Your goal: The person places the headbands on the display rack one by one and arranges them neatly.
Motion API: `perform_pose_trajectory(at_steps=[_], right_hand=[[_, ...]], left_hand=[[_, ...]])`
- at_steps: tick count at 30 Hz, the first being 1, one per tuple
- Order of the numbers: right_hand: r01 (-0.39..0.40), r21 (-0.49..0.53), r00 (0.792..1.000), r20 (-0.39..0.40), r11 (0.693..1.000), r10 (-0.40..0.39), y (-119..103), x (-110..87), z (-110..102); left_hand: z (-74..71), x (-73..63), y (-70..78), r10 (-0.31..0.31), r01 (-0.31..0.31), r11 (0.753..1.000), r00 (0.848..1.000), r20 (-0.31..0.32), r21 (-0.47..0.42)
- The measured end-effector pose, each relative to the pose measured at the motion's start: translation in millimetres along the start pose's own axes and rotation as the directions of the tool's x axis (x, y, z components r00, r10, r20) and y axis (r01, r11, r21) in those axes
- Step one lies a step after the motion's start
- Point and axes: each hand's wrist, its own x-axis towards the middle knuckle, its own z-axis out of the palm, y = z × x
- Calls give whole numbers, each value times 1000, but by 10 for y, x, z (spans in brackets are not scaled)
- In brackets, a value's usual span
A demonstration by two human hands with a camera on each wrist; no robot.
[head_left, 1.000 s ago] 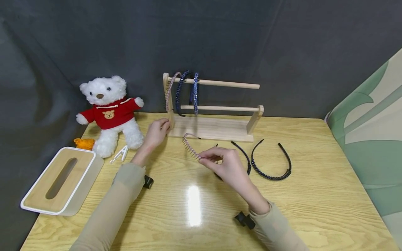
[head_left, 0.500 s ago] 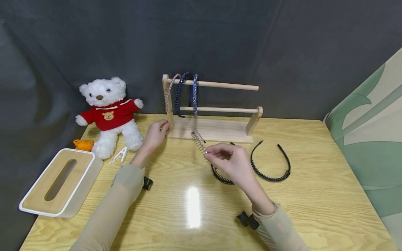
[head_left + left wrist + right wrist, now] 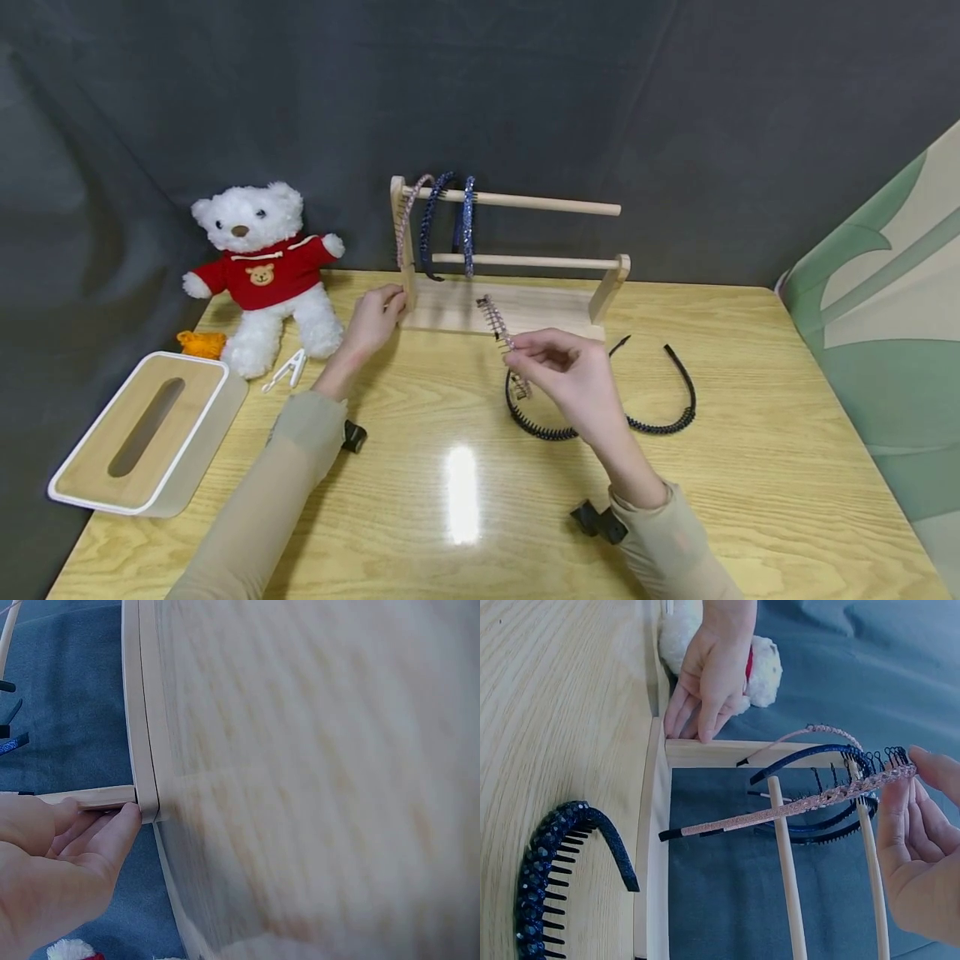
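Note:
My right hand [image 3: 570,375] pinches a pink braided headband [image 3: 492,317] with teeth, held in front of the wooden rack [image 3: 510,305]. In the right wrist view, thumb and fingertips grip the held headband [image 3: 810,802] near its toothed middle. With its fingertips, my left hand [image 3: 371,323] touches the outer side of the rack's left upright [image 3: 94,798], low by the base. A pink headband [image 3: 402,223], a dark blue headband [image 3: 427,223] and a glittery blue headband [image 3: 468,227] hang at the left of the upper bar. Two dark headbands lie on the table, the nearer one [image 3: 543,432] partly behind my right hand.
A white teddy bear [image 3: 273,283] in a red sweater sits left of the rack. Near it are a white clip [image 3: 287,371], an orange item [image 3: 201,343] and a tissue box [image 3: 180,450]. Another dark headband [image 3: 663,428] lies to the right on the table [image 3: 750,492].
My right hand has shifted slightly right and turned the pink headband, so it now shows nearly edge-on with its teeth facing left. My left hand stays at the rack.

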Motion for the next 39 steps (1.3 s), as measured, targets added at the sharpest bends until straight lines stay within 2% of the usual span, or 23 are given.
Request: perform_pose_trajectory(at_steps=[3,5,6,11,16,18,23,29,31,36,39], right_hand=[[-6,20,1000,-20,1000,7,-2,7,-19],[-11,31,999,-36,999,12,-7,10,-29],[-8,36,999,-46,999,10,-8,12,-33],[13,55,994,-110,998,-6,-7,26,-52],[31,53,985,-170,998,-21,-3,33,-64],[27,61,983,-185,998,-16,-3,34,-71],[15,106,975,-221,994,9,-16,43,-98],[32,131,966,-260,991,3,-17,57,-140],[39,151,962,-274,988,3,-24,63,-158],[70,228,952,-305,971,3,-55,101,-216],[92,250,946,-324,964,-6,-74,125,-262]], left_hand=[[-14,-40,105,-13,13,1000,1000,-7,13],[-67,-107,272,-35,35,999,999,2,17],[-68,-112,279,-30,30,999,1000,-2,19],[-63,-83,223,-16,16,1000,1000,1,0],[8,46,-65,-9,9,1000,1000,0,18],[10,48,-74,-12,12,1000,1000,5,16],[-40,-31,108,4,-4,1000,1000,-8,-21],[42,52,-104,23,-23,1000,999,-39,7],[25,26,-56,21,-21,1000,999,-28,0],[-63,-96,212,-12,12,1000,1000,3,-18],[-77,-110,275,-31,31,999,999,10,-8]])
